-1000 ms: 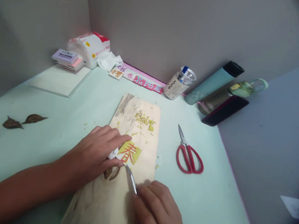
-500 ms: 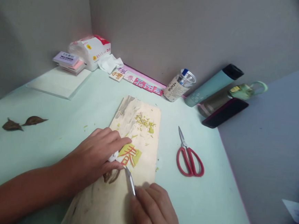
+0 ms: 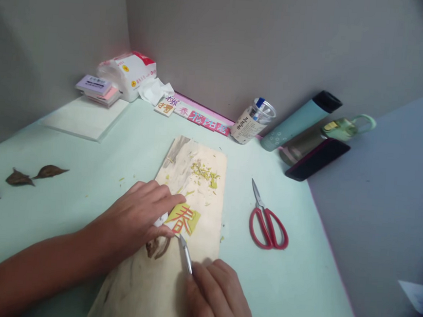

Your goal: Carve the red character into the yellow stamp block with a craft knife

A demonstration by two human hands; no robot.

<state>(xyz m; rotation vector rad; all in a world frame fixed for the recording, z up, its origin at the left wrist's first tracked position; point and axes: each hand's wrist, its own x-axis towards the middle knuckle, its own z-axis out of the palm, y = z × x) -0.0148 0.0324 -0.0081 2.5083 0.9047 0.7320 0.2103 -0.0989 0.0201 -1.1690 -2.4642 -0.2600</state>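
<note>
A yellow-green square piece [image 3: 193, 221] bearing a red Chinese character lies on a pale wooden board [image 3: 209, 248]. My left hand [image 3: 145, 212] grips its left edge between thumb and index finger, with a bit of white material [image 3: 161, 220] tucked under the fingers. From the lower right, my right hand [image 3: 219, 293] is closed round a silver craft knife [image 3: 186, 255]. The blade tip is at the square's lower edge, close to my left thumb; whether it touches cannot be made out. Brown curled pieces [image 3: 157, 247] sit on the board below my left hand.
Yellow-green shavings [image 3: 205, 173] lie farther up the board. Red-handled scissors [image 3: 268, 224] rest at the right, dry brown leaves [image 3: 19, 177] at the left. Along the back stand a tissue pack [image 3: 133, 74], character tiles [image 3: 203, 119], a clear cup [image 3: 251, 122], a bottle [image 3: 298, 121] and a phone [image 3: 317, 159].
The knife tip has shifted very slightly right and down along the square's lower edge. My left hand stays in nearly the same place, and the view has moved a little.
</note>
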